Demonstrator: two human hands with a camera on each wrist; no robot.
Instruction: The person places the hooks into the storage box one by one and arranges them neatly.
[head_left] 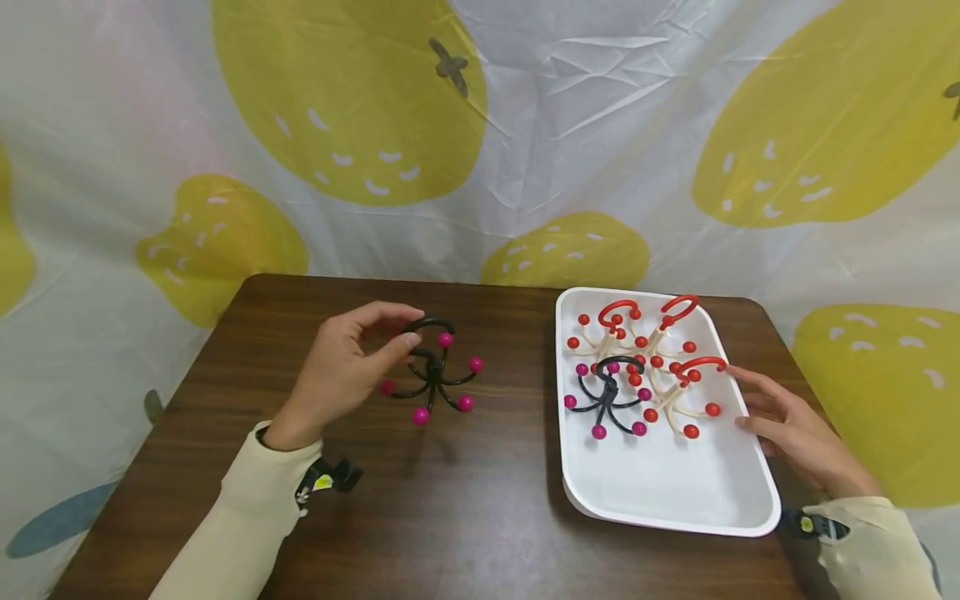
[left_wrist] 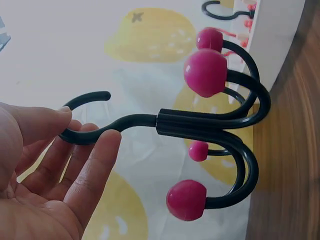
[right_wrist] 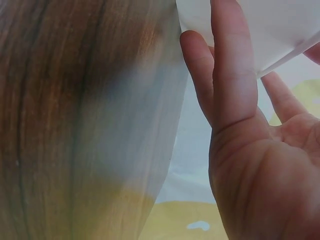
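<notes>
A black hanging hook [head_left: 432,371] with several curved arms tipped in pink balls is upright over the left half of the table. My left hand [head_left: 341,367] pinches its curved top between thumb and fingers, and in the left wrist view the hook's arms [left_wrist: 245,170] spread away from the hand. Whether they touch the wood, I cannot tell. At the right, a white tray [head_left: 675,500] holds a similar black hook [head_left: 609,392] and three cream hooks [head_left: 663,329] with red tops and red balls. Fairly straight fingers of my right hand [head_left: 806,437] touch the tray's right side.
The brown wooden table [head_left: 480,500] ends at the back against a white hanging cloth [head_left: 525,150] printed with yellow fruit. Inside the tray, the hooks crowd the far and middle parts, close to one another.
</notes>
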